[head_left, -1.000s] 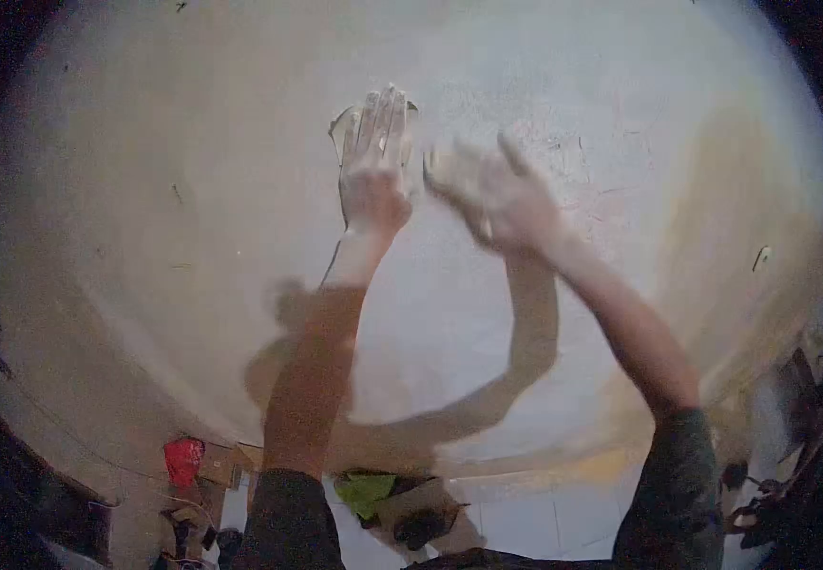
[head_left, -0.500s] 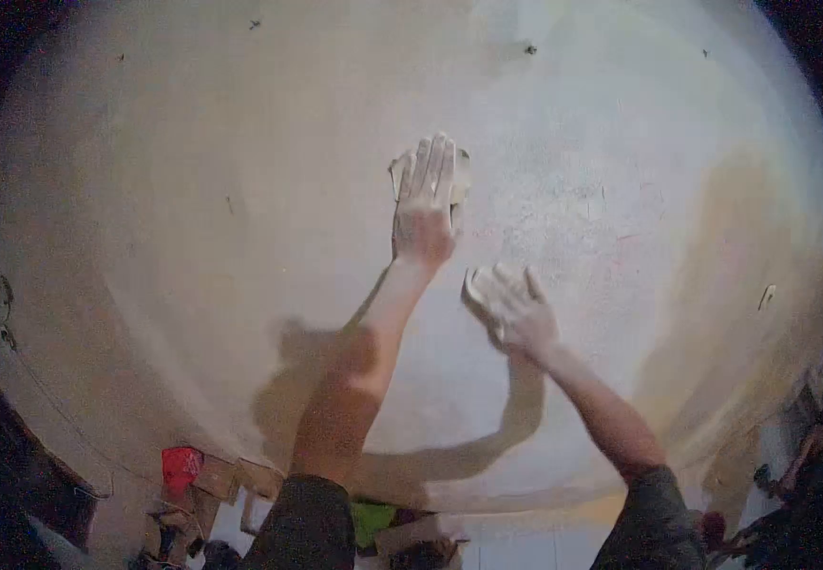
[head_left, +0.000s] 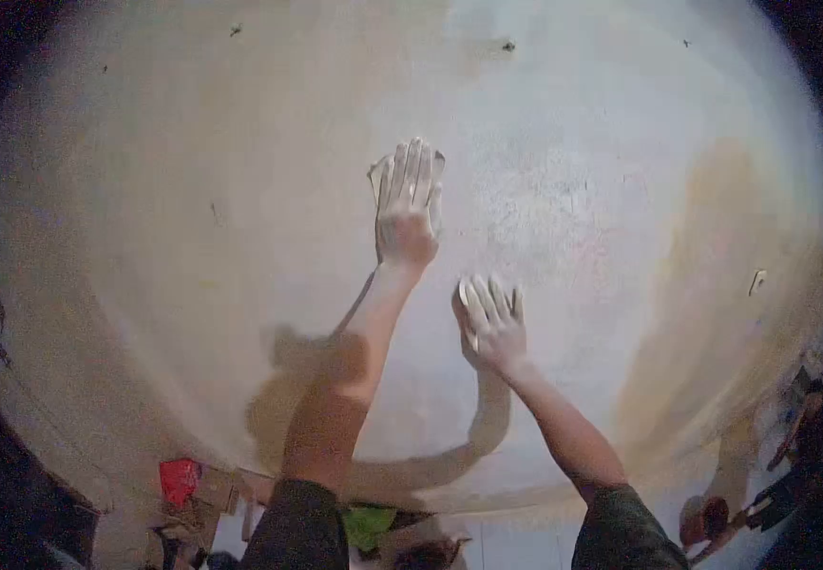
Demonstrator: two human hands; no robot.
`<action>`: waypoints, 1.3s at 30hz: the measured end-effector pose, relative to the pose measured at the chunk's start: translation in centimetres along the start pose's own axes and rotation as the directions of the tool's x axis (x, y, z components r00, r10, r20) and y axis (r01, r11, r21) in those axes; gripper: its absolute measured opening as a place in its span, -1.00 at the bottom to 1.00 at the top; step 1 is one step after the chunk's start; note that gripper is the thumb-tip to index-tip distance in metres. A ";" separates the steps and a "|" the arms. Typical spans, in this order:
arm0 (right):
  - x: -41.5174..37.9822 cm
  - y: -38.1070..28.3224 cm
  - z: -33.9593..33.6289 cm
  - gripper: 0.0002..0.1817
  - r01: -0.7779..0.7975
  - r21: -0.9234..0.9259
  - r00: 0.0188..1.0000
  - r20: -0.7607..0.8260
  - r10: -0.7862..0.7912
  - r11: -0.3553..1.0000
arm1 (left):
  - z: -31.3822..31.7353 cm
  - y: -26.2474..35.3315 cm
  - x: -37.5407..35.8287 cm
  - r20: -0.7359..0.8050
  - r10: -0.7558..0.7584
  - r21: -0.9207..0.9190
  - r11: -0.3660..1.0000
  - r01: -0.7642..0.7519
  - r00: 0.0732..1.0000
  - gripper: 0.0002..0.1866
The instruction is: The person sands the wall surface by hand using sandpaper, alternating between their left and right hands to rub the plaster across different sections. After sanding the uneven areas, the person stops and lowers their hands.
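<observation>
My left hand [head_left: 407,209] lies flat against a large pale wall [head_left: 564,399], fingers together and pointing up. Under it is a thin, dusty sheet [head_left: 374,175] that looks like sandpaper, its corners showing on both sides of the fingers. White dust coats the fingers. Lower and to the right, my right hand [head_left: 495,323] is at the wall with its whitened fingers spread. Nothing shows in it, though its palm side is hidden. Both arms cast shadows on the wall.
Small nails or plugs, one of them a dark stub [head_left: 508,46], stick out along the upper wall. A small fitting [head_left: 758,281] is at the right. Low down are a red item [head_left: 180,481], a green item [head_left: 369,525] and boxes [head_left: 214,489].
The whole view has shifted slightly left. My left hand keeps nearly the same spot on the wall. My right hand has dropped a little and its fingers have turned more upright.
</observation>
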State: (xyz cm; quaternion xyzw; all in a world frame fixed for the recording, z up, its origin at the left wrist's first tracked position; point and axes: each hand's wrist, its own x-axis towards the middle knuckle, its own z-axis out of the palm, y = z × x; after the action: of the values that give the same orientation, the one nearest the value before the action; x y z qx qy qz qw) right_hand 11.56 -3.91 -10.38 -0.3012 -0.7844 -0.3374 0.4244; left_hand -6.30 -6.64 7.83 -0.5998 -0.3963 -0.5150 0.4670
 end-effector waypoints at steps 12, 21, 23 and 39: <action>23.6 7.0 -7.7 -0.28 0.067 -0.084 0.934 -0.346 -0.092 0.994 | 0.2 0.0 -1.2 0.016 -0.028 -0.009 1.000 0.029 0.999 -0.44; -1.6 -0.4 0.6 -0.28 -0.025 0.025 0.993 0.117 0.022 0.999 | -0.7 0.2 -6.2 0.127 -0.087 0.061 0.995 0.080 0.988 -0.37; 2.7 0.7 -1.8 -0.27 0.036 -0.023 0.983 0.182 -0.032 0.999 | -0.9 0.4 -8.0 0.174 -0.125 -0.003 0.992 0.128 0.977 -0.34; 10.6 0.3 -2.9 -0.33 -0.064 0.022 0.996 -0.062 0.066 0.998 | 0.6 1.9 -8.9 0.165 -0.074 0.083 0.995 0.061 0.983 -0.42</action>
State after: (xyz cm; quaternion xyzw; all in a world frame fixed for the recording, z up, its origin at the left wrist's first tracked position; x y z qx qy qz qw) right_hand 8.24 -4.05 0.14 -0.3117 -0.7637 -0.3249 0.4626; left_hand -5.73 -6.43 -1.25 -0.6087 -0.4740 -0.4625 0.4368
